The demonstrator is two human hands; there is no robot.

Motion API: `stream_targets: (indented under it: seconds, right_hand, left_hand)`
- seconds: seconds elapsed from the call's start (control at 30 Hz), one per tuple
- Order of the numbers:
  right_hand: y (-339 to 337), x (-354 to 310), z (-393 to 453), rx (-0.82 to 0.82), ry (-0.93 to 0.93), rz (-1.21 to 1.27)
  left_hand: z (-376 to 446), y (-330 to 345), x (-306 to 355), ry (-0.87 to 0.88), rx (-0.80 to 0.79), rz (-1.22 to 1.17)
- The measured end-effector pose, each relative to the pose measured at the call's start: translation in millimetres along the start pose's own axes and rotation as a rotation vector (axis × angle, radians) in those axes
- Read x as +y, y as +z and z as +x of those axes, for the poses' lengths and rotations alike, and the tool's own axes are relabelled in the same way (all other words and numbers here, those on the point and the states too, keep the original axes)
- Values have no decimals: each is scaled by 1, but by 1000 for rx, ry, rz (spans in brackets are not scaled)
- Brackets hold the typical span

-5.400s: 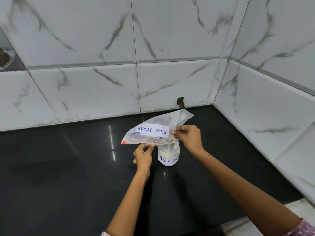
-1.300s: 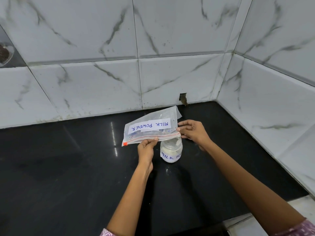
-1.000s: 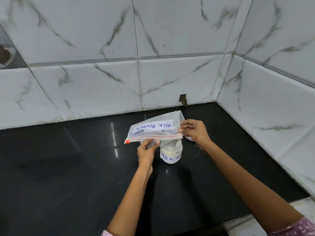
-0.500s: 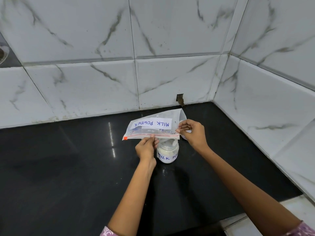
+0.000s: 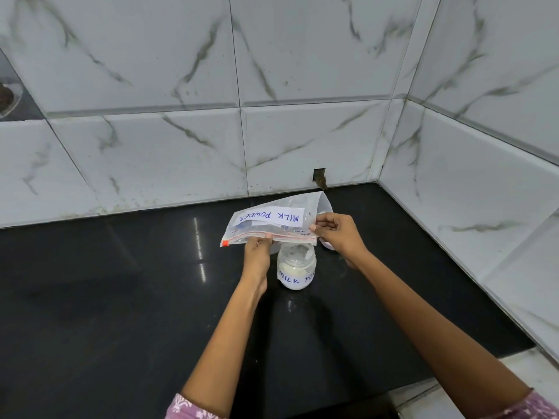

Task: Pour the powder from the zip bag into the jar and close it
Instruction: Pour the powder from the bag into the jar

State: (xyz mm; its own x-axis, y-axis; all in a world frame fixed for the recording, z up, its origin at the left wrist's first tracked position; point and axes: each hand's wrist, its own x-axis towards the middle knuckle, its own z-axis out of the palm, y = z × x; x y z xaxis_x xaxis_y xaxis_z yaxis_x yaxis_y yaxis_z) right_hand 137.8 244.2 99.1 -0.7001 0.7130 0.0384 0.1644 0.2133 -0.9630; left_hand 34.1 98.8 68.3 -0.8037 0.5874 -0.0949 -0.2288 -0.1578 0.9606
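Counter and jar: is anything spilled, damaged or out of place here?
No spill shows on the counter. The jar stands upright, lidless, powder inside. One oddity: a small broken hole in the wall tile behind it.

Both hands pinching zip bag (image 5: 272, 222) above open jar (image 5: 296, 269), black counter (image 5: 121, 297)

Jar (image 5: 296, 267) mouth partly covered by zip bag (image 5: 272, 222) held above it. Jar label cut off by curve of glass: only "MILK PO" readable. Small pale object (image 5: 327, 245) on bench (image 5: 121, 297) mostly hidden behind right hand (image 5: 340, 234); identity not determinable. Tiny print near bag seal too small to be read. Left hand (image 5: 257, 252) fingertips hidden under bag edge. Dark round item (image 5: 7, 96) at far left cut by frame edge. Both sleeves cropped at bottom edge.
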Motion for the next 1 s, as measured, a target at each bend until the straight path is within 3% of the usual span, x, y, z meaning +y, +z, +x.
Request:
stream_targets:
  seconds: [0.27, 0.47, 0.83, 1.0]
  right_hand:
    - [3, 1, -3, 75, -116, -174]
    - [7, 9, -8, 66, -128, -307]
    - [7, 16, -13, 225, -107, -235]
    - [9, 21, -17, 204, -92, -221]
  left_hand:
    - [3, -13, -10, 30, -113, 44]
    - [5, -22, -21, 2, -102, 18]
    - [5, -22, -27, 11, -88, 34]
    - [6, -22, -28, 2, -69, 37]
